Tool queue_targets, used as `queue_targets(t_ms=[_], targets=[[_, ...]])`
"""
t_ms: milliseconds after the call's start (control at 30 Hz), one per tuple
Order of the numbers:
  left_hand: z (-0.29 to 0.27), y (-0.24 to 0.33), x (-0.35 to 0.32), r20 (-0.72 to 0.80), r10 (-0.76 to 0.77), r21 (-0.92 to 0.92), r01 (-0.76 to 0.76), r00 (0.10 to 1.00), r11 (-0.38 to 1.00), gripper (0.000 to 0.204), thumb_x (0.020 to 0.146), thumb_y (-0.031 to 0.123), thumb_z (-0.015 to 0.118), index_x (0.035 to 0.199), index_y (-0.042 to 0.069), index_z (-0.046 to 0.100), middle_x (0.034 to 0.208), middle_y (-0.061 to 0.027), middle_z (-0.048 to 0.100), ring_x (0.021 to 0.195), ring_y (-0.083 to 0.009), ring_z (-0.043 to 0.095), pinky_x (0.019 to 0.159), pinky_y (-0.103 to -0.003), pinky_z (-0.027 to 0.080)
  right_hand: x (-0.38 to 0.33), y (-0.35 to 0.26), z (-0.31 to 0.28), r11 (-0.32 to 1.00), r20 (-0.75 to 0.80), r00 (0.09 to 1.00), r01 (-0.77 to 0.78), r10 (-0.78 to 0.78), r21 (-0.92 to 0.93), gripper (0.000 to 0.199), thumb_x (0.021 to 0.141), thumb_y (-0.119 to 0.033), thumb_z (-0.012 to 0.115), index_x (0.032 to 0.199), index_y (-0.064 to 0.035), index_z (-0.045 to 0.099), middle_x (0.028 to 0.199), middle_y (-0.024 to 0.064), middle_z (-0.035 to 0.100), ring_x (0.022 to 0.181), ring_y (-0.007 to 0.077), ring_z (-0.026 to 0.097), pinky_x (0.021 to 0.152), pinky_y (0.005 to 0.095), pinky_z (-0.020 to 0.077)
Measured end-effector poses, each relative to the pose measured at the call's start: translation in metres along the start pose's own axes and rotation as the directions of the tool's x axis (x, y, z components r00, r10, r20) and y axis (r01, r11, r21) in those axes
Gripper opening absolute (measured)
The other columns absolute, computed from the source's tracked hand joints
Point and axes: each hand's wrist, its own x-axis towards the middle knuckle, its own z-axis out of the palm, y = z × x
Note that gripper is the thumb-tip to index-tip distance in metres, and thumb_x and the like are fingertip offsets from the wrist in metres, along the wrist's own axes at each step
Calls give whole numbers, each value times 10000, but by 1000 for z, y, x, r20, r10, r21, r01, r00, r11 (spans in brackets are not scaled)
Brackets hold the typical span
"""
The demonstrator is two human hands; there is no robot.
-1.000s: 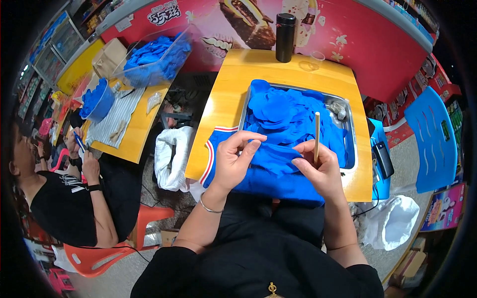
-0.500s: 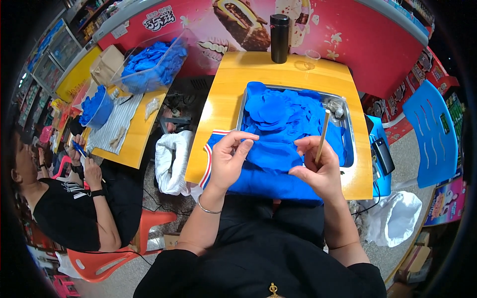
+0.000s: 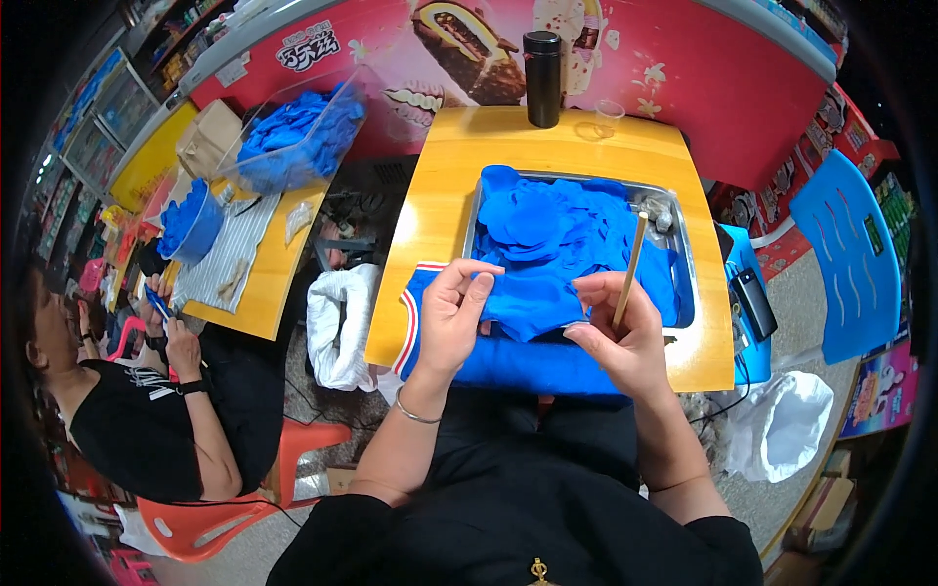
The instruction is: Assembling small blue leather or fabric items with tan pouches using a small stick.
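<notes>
The yellow wooden surface [image 3: 547,161] carried a metal tray [image 3: 684,256] heaped with blue fabric pieces [image 3: 547,220]; a black flask [image 3: 542,63] stood at its far edge. My left hand [image 3: 451,317] was closed in a pinch on a blue fabric piece [image 3: 523,308] at the near edge of the tray. My right hand [image 3: 618,337] was closed around a thin wooden stick [image 3: 630,269], held tilted over the tray. A second person sat at the neighbouring surface [image 3: 269,269] to my left.
</notes>
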Motion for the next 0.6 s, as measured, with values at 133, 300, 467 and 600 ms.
queue_targets(t_ms=[133, 300, 467, 600], targets=[[5, -3, 1, 19, 98, 68, -99, 995, 993, 135, 918, 151, 527, 961, 34, 579, 643, 42, 490, 524, -3, 423, 447, -147, 344, -1, -3, 0, 995, 29, 997, 76, -74, -71, 423, 696, 49, 713, 1074, 8, 527, 924, 29, 521, 816, 67, 480, 635, 179, 391], [4, -10, 1, 25, 75, 69, -77, 997, 995, 129, 918, 140, 524, 960, 28, 574, 640, 39, 487, 520, -7, 417, 438, -152, 337, 1, -5, 4, 982, 6, 994, 105, -106, -157, 328, 707, 24, 697, 1000, -13, 555, 807, -15, 488, 567, 3, 346, 488, 164, 242], [3, -9, 2, 4, -7, 30, 7, 1000, 1000, 132, 919, 139, 522, 964, 25, 568, 626, 52, 466, 511, 6, 384, 426, -150, 320, 5, -2, -2, 961, -96, 993, 35, -64, -275, 172, 747, 23, 657, 908, -2, 601, 806, 9, 540, 583, 18, 416, 499, 168, 332], [7, -9, 4, -31, -34, 11, 34, 999, 999, 129, 921, 124, 512, 976, 23, 572, 600, 57, 452, 490, 14, 372, 418, -139, 310, 11, 4, -15, 973, -103, 995, -23, -1, -231, 133, 765, -4, 659, 887, 0, 605, 808, 7, 559, 573, 16, 413, 489, 169, 330]])
